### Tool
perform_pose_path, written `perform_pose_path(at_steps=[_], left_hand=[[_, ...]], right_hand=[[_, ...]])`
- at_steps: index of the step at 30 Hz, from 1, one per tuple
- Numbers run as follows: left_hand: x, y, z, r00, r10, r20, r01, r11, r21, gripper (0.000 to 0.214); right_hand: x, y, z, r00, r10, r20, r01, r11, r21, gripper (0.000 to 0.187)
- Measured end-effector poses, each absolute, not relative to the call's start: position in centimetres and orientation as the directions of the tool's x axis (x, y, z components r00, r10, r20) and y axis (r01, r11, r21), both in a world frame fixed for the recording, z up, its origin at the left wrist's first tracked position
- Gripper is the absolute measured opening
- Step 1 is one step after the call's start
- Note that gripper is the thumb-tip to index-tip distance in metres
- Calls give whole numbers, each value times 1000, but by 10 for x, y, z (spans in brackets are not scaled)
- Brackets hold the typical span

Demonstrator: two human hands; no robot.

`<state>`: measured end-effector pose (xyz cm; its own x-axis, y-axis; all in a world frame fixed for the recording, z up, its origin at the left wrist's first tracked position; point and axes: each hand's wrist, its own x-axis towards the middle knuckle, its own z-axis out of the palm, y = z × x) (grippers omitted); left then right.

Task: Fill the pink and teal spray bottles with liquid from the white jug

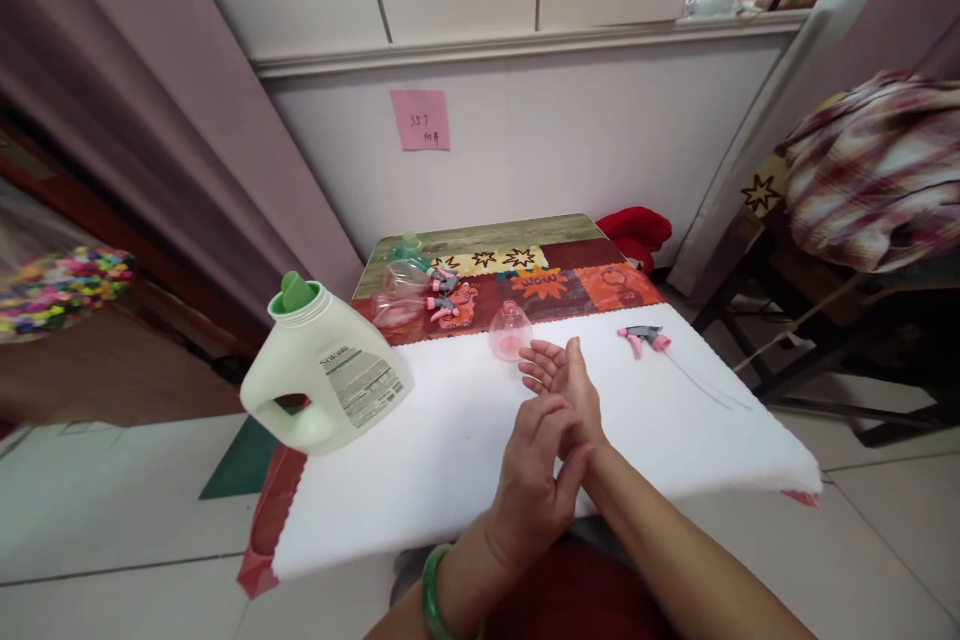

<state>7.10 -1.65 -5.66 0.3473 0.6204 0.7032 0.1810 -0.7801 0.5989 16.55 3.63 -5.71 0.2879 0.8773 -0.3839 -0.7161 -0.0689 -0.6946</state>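
My right hand (576,390) is held over the white cloth, palm turned to the left, its fingers stretched out with nothing in them. Curled fingers of my left hand (534,470) rest on the heel and wrist of that hand; a green bangle (431,592) circles the left forearm. Just beyond my right fingertips stands a small clear pink spray bottle body (510,332) without its head. To the right lies a grey and pink trigger spray head (646,336) with its thin tube. A large pale green detergent jug (322,370) stands at the left with its green spout showing.
Several spray bottles lie at the back left, among them a pink bottle (397,310) and a green bottle (407,252). The white cloth (420,490) covers the table's front part. A stool (832,340) with plaid fabric (877,170) stands right; a pink note (420,120) hangs on the wall.
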Motion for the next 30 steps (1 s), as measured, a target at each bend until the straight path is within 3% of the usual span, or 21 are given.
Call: perform_pose_path(at_steps=[5, 10, 14, 20, 22, 25, 27, 30], left_hand=[[65, -28, -65, 352, 674, 649, 164, -728, 666, 23], [59, -16, -60, 262, 741, 619, 155, -665, 731, 35], [56, -13, -58, 298, 716, 631, 177, -691, 701, 28], [51, -27, -72, 349, 677, 648, 199, -729, 655, 18], [47, -25, -80, 365, 683, 632, 222, -723, 654, 16], [37, -9, -98, 309, 757, 576, 371, -653, 660, 25], [30, 6, -115, 220, 815, 537, 519, -564, 643, 34], [23, 25, -142, 158, 850, 502, 601, -486, 635, 39]], right_hand=[[171, 38, -64, 322, 866, -382, -684, -66, -726, 58], [153, 34, -69, 291, 900, -325, -663, -56, -747, 60], [146, 35, -70, 234, 909, -345, -647, -120, -753, 59], [158, 44, -82, 315, 896, -313, -589, -75, -805, 59], [166, 49, -91, 410, 881, -233, -492, -1, -870, 56], [181, 63, -112, 523, 852, -25, -182, 82, -980, 62], [192, 75, -129, 491, 866, 90, 62, 68, -996, 82], [198, 90, -148, 394, 904, 165, 329, 29, -944, 111]])
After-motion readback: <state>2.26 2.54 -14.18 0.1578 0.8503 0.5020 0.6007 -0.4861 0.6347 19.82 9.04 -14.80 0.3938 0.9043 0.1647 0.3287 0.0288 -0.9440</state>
